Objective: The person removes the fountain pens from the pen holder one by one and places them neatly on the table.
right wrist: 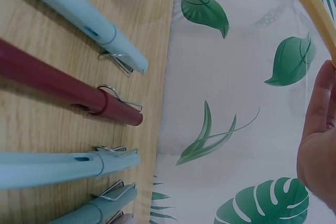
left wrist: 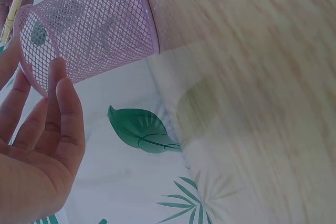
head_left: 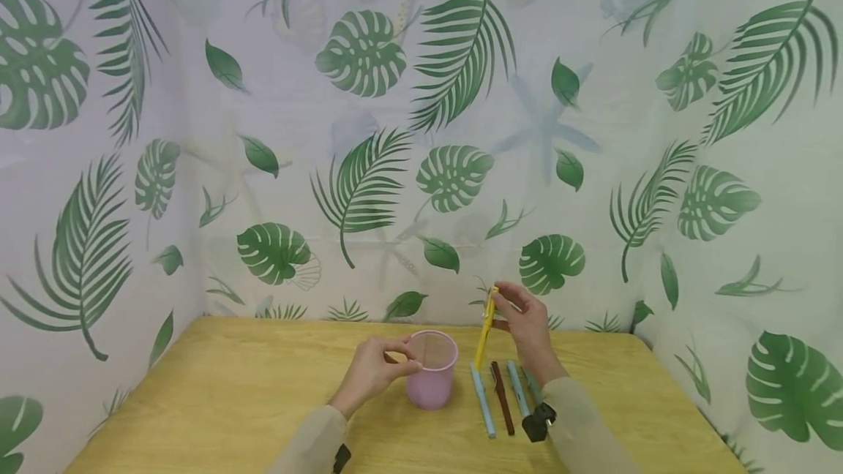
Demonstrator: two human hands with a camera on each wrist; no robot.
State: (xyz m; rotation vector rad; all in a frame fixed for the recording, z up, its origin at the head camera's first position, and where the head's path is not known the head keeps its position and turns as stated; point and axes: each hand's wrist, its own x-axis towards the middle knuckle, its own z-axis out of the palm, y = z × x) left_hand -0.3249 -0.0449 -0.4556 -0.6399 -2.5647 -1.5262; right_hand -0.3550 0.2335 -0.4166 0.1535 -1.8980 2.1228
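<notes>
A pink mesh pen cup (head_left: 429,390) stands upright on the table. My left hand (head_left: 377,373) holds its rim at the left side; the left wrist view shows the fingers (left wrist: 68,108) at the rim of the cup (left wrist: 105,27). Right of the cup, my right hand (head_left: 530,326) pinches a yellow pen (head_left: 486,331) near its upper end. The pen is held steeply tilted, apart from the cup, its lower end close to the pens on the table. In the right wrist view the yellow pen (right wrist: 310,6) shows only in part, above the hand (right wrist: 317,145).
Beside the cup lie a light blue pen (head_left: 483,402), a dark red pen (head_left: 503,399), another light blue pen (head_left: 518,388) and a grey-green pen (right wrist: 105,205), roughly side by side. The wooden table (head_left: 217,393) meets a leaf-patterned cloth backdrop (head_left: 375,276) behind.
</notes>
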